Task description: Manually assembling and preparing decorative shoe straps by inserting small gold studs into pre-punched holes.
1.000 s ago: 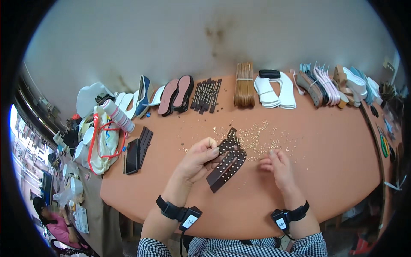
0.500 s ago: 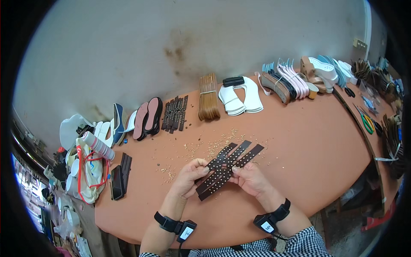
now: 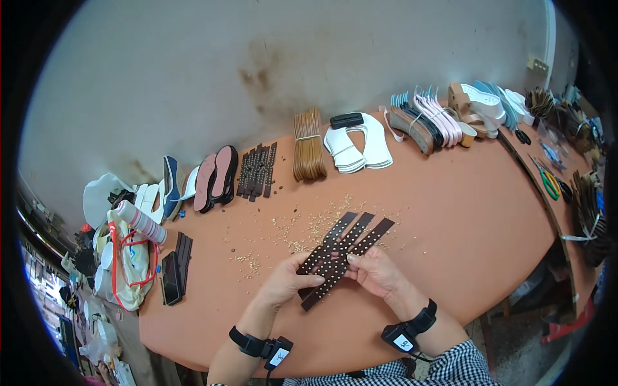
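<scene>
Between my hands is a woven piece of dark brown straps (image 3: pixel 340 255), dotted with small gold studs. Its crossed strips lie in a lattice, with bare strap ends pointing up and to the right. My left hand (image 3: pixel 288 278) grips the piece at its left edge, thumb laid across the studded face. On the opposite edge, my right hand (image 3: pixel 374 270) pinches it with the thumb on top and the fingers behind. Loose gold studs (image 3: pixel 315 225) lie scattered over the tabletop just beyond the piece.
Along the wall stand studded strap pieces (image 3: pixel 257 170), pink-lined soles (image 3: pixel 215 177), a brown strip bundle (image 3: pixel 309 145), white cutouts (image 3: pixel 376 151) and wedge soles (image 3: pixel 412 128). A bag (image 3: pixel 136 270) and dark box (image 3: pixel 171 276) sit left; green-handled pliers (image 3: pixel 550 184) lie right on the brown table (image 3: pixel 463 238).
My left hand has slid lower along the strap piece, its thumb now further down the studded face. My right hand keeps nearly the same hold. The view has shifted slightly.
</scene>
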A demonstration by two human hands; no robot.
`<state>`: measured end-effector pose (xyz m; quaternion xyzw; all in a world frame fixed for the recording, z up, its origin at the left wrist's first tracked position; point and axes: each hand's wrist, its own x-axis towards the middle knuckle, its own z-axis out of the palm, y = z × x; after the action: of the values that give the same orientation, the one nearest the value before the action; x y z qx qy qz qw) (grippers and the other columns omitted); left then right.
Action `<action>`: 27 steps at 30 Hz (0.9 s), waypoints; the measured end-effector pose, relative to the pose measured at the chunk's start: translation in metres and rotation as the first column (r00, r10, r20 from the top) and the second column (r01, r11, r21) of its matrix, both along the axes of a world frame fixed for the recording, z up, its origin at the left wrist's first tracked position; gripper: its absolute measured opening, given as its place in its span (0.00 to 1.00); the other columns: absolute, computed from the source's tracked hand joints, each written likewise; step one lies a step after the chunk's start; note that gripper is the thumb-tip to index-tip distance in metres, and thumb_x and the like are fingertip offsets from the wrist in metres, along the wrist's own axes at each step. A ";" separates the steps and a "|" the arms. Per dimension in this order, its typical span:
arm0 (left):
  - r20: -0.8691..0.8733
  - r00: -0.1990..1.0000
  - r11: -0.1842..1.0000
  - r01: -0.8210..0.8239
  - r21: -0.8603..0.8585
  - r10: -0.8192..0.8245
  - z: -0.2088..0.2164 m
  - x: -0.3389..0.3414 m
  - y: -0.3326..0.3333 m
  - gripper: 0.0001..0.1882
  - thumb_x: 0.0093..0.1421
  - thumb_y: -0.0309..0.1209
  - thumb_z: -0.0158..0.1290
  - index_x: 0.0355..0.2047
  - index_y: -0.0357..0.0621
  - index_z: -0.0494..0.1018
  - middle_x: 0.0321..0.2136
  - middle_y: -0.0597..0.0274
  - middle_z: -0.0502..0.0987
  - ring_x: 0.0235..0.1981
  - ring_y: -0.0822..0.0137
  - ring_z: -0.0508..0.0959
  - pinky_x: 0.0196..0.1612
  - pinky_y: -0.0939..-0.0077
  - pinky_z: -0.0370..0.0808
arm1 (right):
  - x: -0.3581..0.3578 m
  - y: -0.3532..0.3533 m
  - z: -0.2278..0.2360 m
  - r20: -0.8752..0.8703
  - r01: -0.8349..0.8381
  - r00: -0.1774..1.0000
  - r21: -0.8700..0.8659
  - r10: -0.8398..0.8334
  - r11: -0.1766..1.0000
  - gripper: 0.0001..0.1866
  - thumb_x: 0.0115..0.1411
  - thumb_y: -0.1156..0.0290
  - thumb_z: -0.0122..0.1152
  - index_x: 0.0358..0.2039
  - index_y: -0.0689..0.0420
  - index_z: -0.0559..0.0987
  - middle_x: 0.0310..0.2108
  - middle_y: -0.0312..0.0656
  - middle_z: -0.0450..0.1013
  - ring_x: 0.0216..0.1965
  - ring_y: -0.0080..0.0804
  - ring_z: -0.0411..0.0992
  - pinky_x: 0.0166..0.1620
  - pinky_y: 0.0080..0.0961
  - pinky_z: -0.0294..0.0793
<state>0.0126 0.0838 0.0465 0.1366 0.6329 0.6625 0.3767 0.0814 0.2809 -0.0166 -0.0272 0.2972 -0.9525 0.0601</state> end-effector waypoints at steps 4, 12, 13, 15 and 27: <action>0.072 0.997 1.000 0.028 0.009 -0.029 -0.007 -0.005 0.001 0.16 0.54 0.14 0.54 0.44 0.37 0.74 0.32 0.63 0.79 0.28 0.74 0.78 0.29 0.83 0.75 | 0.000 0.001 0.002 0.016 0.020 1.000 -0.001 -0.020 1.000 0.17 0.64 0.76 0.51 0.54 0.58 0.69 0.49 0.44 0.73 0.49 0.35 0.74 0.54 0.35 0.74; 0.048 0.998 0.999 -0.034 0.033 0.032 0.009 -0.018 -0.011 0.13 0.55 0.14 0.53 0.41 0.36 0.74 0.28 0.62 0.78 0.23 0.75 0.76 0.25 0.83 0.74 | 0.002 -0.004 0.021 0.205 0.084 0.965 0.341 -0.161 0.936 0.18 0.67 0.70 0.50 0.55 0.63 0.68 0.48 0.45 0.73 0.46 0.31 0.74 0.49 0.28 0.75; 0.027 0.998 0.998 -0.056 0.040 0.055 0.014 -0.022 -0.014 0.12 0.55 0.14 0.53 0.40 0.36 0.74 0.28 0.62 0.78 0.23 0.75 0.76 0.25 0.83 0.74 | 0.004 -0.005 0.018 0.194 0.091 0.964 0.407 -0.184 0.909 0.19 0.67 0.70 0.51 0.56 0.63 0.67 0.48 0.46 0.73 0.46 0.31 0.74 0.49 0.27 0.75; 0.053 0.983 0.982 -0.180 0.054 0.177 0.028 -0.041 -0.023 0.12 0.54 0.13 0.52 0.38 0.35 0.73 0.25 0.63 0.77 0.21 0.74 0.75 0.24 0.82 0.73 | 0.005 -0.009 0.010 0.129 0.107 0.969 0.544 -0.209 0.833 0.21 0.66 0.70 0.51 0.57 0.64 0.66 0.48 0.46 0.73 0.45 0.30 0.74 0.48 0.25 0.75; -0.177 0.840 0.841 -0.452 0.298 0.514 0.054 -0.233 -0.016 0.11 0.56 0.17 0.52 0.40 0.35 0.71 0.27 0.62 0.76 0.24 0.72 0.76 0.24 0.79 0.73 | 0.010 -0.008 0.018 0.078 -0.001 0.982 0.915 -0.174 0.404 0.17 0.60 0.71 0.59 0.50 0.61 0.75 0.39 0.40 0.77 0.38 0.22 0.75 0.41 0.20 0.74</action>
<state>-0.2205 0.0680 0.1003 0.0991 0.6026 0.7863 0.0937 0.0914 0.2729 0.0018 0.1021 0.7621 -0.6381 0.0396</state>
